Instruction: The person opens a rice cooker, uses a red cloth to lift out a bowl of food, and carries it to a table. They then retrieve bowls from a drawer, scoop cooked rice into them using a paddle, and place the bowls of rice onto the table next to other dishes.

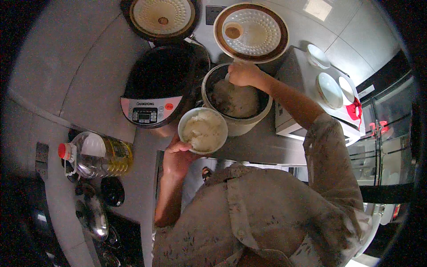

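Observation:
My left hand [178,152] grips a white bowl [181,133] from below, its thumb at the rim. Cooked rice [204,130] heaps inside it. The bowl is beside the front wall of a white rice cooker [238,126], overlapping it in view. Above the cooker's inner pot, my right hand [245,74] is closed around a pale utensil handle [228,76]; its lower end is hidden. More rice [238,96] lies in the pot. The cooker's lid [263,31] stands raised behind it.
Left of the white cooker stands a dark Changhong rice cooker [150,108] with its lid [163,20] up. A large oil bottle [100,155] stands farther left, near a metal pan lid [91,213]. On the right, a white appliance [290,110] carries several bowls [329,90] and a red cloth [354,108].

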Action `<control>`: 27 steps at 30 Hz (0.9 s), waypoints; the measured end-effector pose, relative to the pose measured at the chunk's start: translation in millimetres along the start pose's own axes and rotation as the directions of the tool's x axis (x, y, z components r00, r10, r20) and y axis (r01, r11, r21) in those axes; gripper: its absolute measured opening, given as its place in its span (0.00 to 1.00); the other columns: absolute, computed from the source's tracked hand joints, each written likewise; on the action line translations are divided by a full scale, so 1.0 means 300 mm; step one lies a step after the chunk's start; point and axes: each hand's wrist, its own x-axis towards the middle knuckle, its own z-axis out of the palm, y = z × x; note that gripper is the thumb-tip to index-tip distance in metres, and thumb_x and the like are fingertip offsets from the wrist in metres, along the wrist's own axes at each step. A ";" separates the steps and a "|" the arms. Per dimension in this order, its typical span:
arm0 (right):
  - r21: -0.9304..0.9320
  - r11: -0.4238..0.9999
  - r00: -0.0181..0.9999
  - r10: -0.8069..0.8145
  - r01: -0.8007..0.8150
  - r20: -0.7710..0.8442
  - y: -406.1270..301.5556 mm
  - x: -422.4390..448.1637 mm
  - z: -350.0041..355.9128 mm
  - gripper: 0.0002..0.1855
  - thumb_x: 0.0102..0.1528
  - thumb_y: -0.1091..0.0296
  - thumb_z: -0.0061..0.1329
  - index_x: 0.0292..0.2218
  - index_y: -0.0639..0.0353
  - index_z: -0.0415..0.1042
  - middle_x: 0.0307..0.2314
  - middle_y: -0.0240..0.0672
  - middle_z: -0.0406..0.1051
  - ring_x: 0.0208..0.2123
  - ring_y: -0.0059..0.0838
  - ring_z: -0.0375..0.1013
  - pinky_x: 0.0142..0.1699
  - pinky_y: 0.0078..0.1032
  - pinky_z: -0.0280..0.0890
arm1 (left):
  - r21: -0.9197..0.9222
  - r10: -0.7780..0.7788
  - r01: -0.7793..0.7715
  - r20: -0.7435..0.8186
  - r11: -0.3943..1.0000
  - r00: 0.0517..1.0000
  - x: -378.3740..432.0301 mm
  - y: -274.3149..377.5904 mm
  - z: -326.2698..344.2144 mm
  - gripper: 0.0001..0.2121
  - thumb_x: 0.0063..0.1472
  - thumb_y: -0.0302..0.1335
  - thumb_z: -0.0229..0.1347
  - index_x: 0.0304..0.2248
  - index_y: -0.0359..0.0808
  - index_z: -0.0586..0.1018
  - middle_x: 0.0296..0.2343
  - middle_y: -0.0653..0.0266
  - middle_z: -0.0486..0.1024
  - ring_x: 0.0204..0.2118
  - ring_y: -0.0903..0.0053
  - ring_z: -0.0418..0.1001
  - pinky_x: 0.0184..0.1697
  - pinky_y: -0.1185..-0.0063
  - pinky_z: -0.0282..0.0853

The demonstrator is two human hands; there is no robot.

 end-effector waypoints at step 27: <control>0.754 0.654 0.989 -0.051 -0.070 0.137 -0.058 -0.135 0.037 0.05 0.37 0.71 0.47 0.15 0.62 0.70 0.10 0.35 0.63 0.10 0.25 0.59 0.14 0.22 0.53 | -0.084 0.114 -0.099 0.185 0.991 0.976 0.071 0.001 0.027 0.22 0.55 0.40 0.43 0.46 0.34 0.61 0.43 0.58 0.63 0.46 0.64 0.61 0.46 0.65 0.58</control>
